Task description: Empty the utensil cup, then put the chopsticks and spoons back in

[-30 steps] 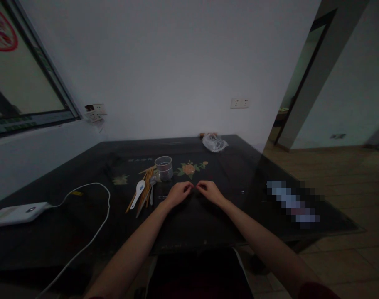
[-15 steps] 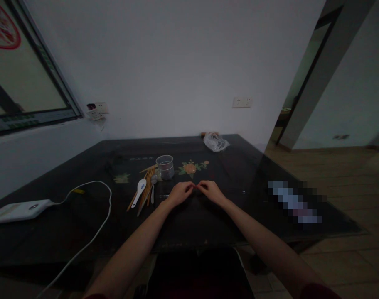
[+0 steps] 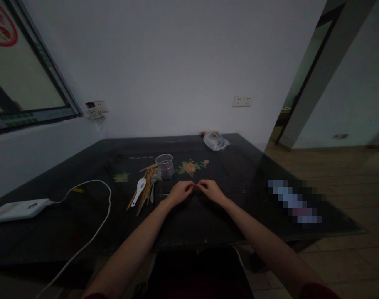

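My left hand (image 3: pixel 180 192) and my right hand (image 3: pixel 210 190) rest on the dark table (image 3: pixel 208 232), their fingertips meeting at the middle. Both hands have curled fingers with the thumbs drawn in, and I see nothing held in them. Just beyond my left hand stands a clear round container (image 3: pixel 165 167). Left of it lie several wooden chopsticks (image 3: pixel 148 178) in a loose bundle. A white spoon (image 3: pixel 139 192) lies across them, and a metal utensil (image 3: pixel 152 192) lies alongside, its exact kind unclear.
A crumpled clear plastic bag (image 3: pixel 215 141) lies at the table's back edge by the wall. On the left a white power bank-like device (image 3: pixel 19 210) has a white cable (image 3: pixel 110 199) running off the front edge. Something pixelated (image 3: pixel 294 201) lies at the right.
The view has shifted very slightly. Both hands stay in the same place with fingertips together, and the objects on the table have not moved.
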`<control>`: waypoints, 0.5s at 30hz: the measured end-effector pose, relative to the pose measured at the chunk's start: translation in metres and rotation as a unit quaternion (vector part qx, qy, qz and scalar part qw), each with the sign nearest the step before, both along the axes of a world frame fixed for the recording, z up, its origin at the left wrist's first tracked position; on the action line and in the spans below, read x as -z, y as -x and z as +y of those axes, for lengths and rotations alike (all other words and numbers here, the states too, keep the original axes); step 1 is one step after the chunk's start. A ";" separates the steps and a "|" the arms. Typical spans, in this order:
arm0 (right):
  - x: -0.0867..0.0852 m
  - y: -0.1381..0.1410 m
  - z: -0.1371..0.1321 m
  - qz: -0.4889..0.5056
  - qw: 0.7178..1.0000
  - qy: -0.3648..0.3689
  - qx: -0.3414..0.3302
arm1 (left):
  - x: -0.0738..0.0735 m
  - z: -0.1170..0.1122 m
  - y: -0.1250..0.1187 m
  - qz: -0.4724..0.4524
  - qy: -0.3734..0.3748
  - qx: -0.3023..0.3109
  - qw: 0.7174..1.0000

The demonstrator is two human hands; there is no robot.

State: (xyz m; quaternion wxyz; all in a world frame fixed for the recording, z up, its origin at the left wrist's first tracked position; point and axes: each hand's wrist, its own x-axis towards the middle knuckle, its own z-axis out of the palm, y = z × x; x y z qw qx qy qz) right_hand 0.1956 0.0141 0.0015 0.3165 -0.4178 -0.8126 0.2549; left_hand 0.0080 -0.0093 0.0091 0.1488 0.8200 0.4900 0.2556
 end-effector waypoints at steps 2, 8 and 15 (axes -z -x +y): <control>0.001 0.000 0.001 -0.006 1.000 0.000 0.000 | 0.001 0.000 0.000 0.001 -0.002 -0.001 1.000; 0.002 0.001 0.003 -0.007 1.000 -0.009 -0.003 | 0.002 0.000 -0.001 0.008 0.002 -0.014 1.000; 0.001 0.000 0.002 -0.013 1.000 -0.009 -0.010 | -0.001 -0.001 -0.001 0.014 -0.005 -0.003 1.000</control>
